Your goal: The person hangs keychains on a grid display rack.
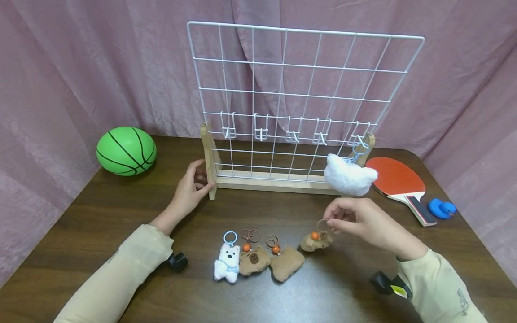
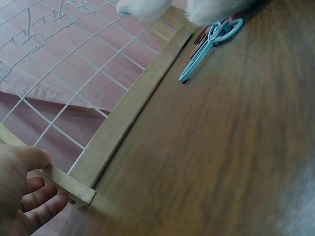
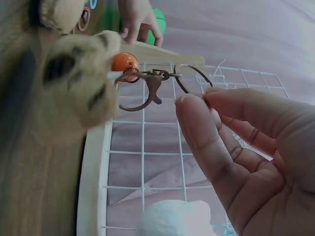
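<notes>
My right hand (image 1: 359, 220) pinches the bronze split ring (image 3: 194, 73) of a brown plush keychain (image 3: 74, 83) between thumb and index finger. The plush, with its orange bell (image 3: 125, 65), hangs just above the table in the head view. At the left end of the white wire grid rack (image 1: 282, 94), my left hand (image 1: 190, 188) holds the wooden side leg (image 1: 210, 157). From the rack's rightmost hook hangs a white plush keychain (image 1: 349, 175). On the table lie another white plush keychain (image 1: 227, 264) and two brown ones, one face up (image 1: 254, 260), one showing a plain side (image 1: 287, 264).
Several white hooks (image 1: 260, 133) line a lower row of the grid. A green ball (image 1: 126, 151) sits at the back left. A red table tennis paddle (image 1: 397, 177) and a blue rubber duck (image 1: 441, 209) lie at the right. Pink curtain (image 1: 101, 67) hangs behind.
</notes>
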The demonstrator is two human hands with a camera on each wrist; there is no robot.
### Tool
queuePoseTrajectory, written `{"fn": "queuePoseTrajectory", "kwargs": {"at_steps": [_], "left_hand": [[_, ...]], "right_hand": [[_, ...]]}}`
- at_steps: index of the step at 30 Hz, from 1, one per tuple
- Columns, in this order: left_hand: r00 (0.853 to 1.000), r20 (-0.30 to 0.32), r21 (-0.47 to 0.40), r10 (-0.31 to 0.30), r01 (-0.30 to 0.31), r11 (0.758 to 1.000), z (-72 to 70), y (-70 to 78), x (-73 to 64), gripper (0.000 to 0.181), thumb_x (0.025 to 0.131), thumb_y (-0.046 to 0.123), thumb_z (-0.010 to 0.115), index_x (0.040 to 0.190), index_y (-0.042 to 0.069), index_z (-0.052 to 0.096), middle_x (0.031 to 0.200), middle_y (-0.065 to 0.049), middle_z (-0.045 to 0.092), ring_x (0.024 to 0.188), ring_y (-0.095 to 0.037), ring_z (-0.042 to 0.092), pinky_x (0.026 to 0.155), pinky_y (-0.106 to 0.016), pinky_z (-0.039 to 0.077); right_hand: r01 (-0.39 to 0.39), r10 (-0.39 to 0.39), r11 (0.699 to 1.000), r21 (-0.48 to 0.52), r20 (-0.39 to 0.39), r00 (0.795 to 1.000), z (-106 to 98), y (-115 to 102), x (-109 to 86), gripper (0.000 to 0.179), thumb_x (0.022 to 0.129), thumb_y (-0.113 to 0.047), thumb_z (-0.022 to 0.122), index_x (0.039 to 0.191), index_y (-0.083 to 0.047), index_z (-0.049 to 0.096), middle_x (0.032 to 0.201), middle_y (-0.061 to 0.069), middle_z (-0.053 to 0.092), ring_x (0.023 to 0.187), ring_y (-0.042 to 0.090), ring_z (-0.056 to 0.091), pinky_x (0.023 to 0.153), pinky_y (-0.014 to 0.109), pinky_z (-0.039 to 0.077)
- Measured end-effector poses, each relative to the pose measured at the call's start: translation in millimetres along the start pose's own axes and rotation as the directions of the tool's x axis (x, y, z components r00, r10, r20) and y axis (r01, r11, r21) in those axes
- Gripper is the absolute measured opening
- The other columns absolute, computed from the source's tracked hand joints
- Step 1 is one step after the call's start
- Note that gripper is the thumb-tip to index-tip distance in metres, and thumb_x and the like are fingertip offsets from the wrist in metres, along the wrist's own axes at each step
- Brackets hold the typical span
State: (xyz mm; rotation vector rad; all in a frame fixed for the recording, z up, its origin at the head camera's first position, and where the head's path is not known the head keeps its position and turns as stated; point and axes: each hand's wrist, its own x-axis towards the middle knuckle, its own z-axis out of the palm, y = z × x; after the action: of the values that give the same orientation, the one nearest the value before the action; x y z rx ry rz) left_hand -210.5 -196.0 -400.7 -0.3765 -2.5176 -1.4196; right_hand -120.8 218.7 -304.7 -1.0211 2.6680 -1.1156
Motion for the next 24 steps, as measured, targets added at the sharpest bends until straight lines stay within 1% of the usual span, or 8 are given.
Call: {"fn": "queuePoseTrajectory", "kwargs": {"at_steps": [5,8,11,14,17,19,21,24], "left_hand": [[1.0,0.001,0.005,-0.001,0.001,1.0,0.1,0.4,-0.2,0.069,0.086,0.001,0.068,0.143,0.002,0.029,0.115,-0.026,0.056,0.1,-0.036,0.06,0.07,-0.014,0.05],[1.0,0.0,0.012,0.001,-0.001,1.0,-0.1,0.6,-0.2,0.069,0.086,0.001,0.069,0.143,0.002,0.029,0.115,-0.026,0.056,0.1,-0.036,0.06,0.071,-0.015,0.051],[1.0,0.0,0.018,0.002,-0.002,1.0,0.0,0.7,-0.3,0.069,0.086,0.001,0.069,0.143,0.002,0.029,0.115,-0.026,0.056,0.1,-0.036,0.061,0.072,-0.019,0.053],[1.0,0.0,0.018,0.001,-0.001,1.0,0.4,0.6,-0.2,0.069,0.086,0.001,0.069,0.143,0.002,0.029,0.115,-0.026,0.056,0.1,-0.036,0.06,0.074,-0.025,0.055],[1.0,0.0,0.018,0.0,0.0,1.0,0.7,0.1,0.2,0.069,0.086,0.001,0.069,0.143,0.002,0.029,0.115,-0.026,0.056,0.1,-0.035,0.061,0.075,-0.028,0.056],[1.0,0.001,0.018,0.001,-0.001,1.0,0.8,-0.1,0.5,0.069,0.086,0.001,0.069,0.143,0.002,0.029,0.115,-0.026,0.056,0.099,-0.036,0.061,0.075,-0.027,0.055],[1.0,0.0,0.021,0.005,-0.005,1.0,0.7,-0.5,0.5,0.069,0.086,0.001,0.069,0.143,0.002,0.029,0.115,-0.026,0.056,0.099,-0.036,0.061,0.074,-0.025,0.055],[1.0,-0.004,0.026,0.008,-0.007,1.0,0.4,-1.1,0.6,0.069,0.086,0.001,0.069,0.142,0.001,0.03,0.114,-0.026,0.056,0.098,-0.036,0.061,0.072,-0.021,0.054]], "right_hand": [[-0.01,0.01,1.0,-0.017,-0.006,1.0,-8.0,-3.7,7.6,0.009,0.087,-0.006,0.068,0.09,-0.014,0.066,0.077,-0.006,0.067,0.064,0.002,0.062,0.057,0.022,0.053],[-0.02,0.02,1.0,-0.002,-0.004,1.0,-13.8,-7.3,14.2,0.007,0.087,-0.004,0.068,0.091,-0.01,0.066,0.077,-0.003,0.067,0.064,0.005,0.063,0.058,0.023,0.055],[-0.02,0.021,1.0,0.016,-0.023,1.0,-19.0,-11.2,21.1,0.007,0.086,-0.001,0.068,0.091,-0.005,0.065,0.078,0.001,0.067,0.064,0.006,0.064,0.06,0.024,0.056],[-0.025,0.026,1.0,0.012,-0.065,0.998,-23.8,-14.7,27.7,0.009,0.085,0.0,0.068,0.092,-0.004,0.065,0.078,0.005,0.068,0.063,0.004,0.063,0.057,0.023,0.055],[-0.053,0.051,0.999,-0.012,-0.118,0.992,-28.9,-17.4,32.8,0.008,0.086,-0.003,0.068,0.093,-0.005,0.066,0.077,0.006,0.069,0.062,0.003,0.062,0.054,0.023,0.053],[-0.075,0.07,0.997,-0.029,-0.152,0.986,-32.5,-18.6,35.7,0.009,0.087,-0.004,0.069,0.095,-0.006,0.066,0.078,0.007,0.069,0.063,0.004,0.063,0.055,0.022,0.053],[-0.088,0.078,0.995,-0.046,-0.188,0.979,-35.9,-19.3,38.7,0.01,0.087,-0.004,0.069,0.096,-0.006,0.067,0.079,0.007,0.069,0.063,0.007,0.064,0.058,0.021,0.053],[-0.1,0.082,0.993,-0.06,-0.247,0.966,-40.8,-20.0,43.7,0.012,0.087,-0.004,0.069,0.098,-0.005,0.066,0.08,0.007,0.069,0.064,0.01,0.064,0.059,0.019,0.052]]}}
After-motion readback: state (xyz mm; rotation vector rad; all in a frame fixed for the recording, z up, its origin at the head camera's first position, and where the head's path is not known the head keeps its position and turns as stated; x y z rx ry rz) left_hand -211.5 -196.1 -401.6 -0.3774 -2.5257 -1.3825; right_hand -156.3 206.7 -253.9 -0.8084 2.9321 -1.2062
